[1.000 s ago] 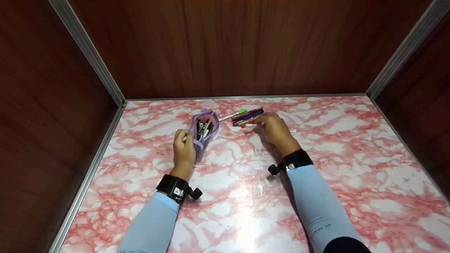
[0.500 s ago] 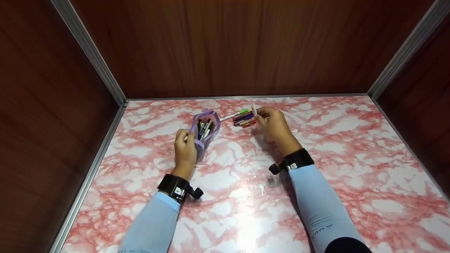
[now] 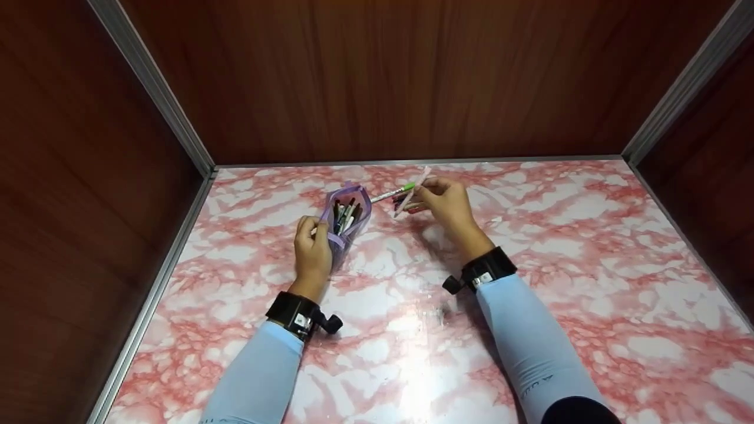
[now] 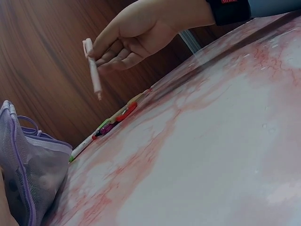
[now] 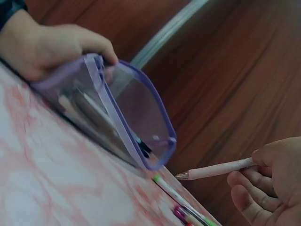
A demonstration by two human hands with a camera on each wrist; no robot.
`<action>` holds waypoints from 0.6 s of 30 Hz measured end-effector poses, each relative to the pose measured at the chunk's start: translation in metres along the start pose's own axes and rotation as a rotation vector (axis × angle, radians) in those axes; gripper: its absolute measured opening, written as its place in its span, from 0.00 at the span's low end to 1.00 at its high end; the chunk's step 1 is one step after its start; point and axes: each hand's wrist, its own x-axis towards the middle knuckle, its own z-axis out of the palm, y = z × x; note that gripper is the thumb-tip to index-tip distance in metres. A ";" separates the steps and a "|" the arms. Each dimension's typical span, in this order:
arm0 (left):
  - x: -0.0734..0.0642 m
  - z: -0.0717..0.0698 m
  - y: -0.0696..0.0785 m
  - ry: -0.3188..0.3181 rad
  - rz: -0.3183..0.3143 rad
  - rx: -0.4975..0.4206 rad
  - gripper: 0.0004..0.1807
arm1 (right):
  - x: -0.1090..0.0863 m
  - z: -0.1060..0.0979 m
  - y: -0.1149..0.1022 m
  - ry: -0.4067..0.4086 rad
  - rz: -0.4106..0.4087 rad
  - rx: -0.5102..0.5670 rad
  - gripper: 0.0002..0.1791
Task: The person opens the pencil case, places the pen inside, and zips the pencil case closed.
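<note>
My left hand (image 3: 312, 250) grips the near-left side of a purple mesh pencil case (image 5: 101, 89), whose zip opening gapes wide. Several pens and markers (image 3: 346, 217) stand inside it. Between thumb and fingers of my right hand (image 3: 449, 203) a pale pink pen (image 4: 93, 66) is pinched near its clip end, its tip pointing down toward the case and raised above the table. Below that hand lies a small row of loose pens (image 4: 124, 112), partly hidden by it in the head view. A white marker with green ends (image 5: 176, 190) lies between the row and the case.
The table (image 3: 377, 353) has a red and white marbled top. Dark wood panels (image 3: 377, 82) with metal edge strips rise at the back, left and right. A black camera strap (image 3: 489, 268) circles each wrist.
My right hand has lifted the pink pen from the row of pens and moved slightly left, the pen swinging to a slant. The left hand still holds the case in place.
</note>
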 end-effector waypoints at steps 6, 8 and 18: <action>-0.001 0.001 -0.001 0.009 -0.001 -0.014 0.11 | -0.002 0.030 -0.004 -0.027 0.072 0.124 0.10; -0.002 0.001 -0.001 0.013 0.005 -0.027 0.11 | -0.003 0.040 -0.004 -0.032 0.091 0.143 0.10; -0.001 0.002 -0.002 0.026 0.024 -0.054 0.09 | -0.012 0.086 0.000 -0.058 0.195 0.271 0.04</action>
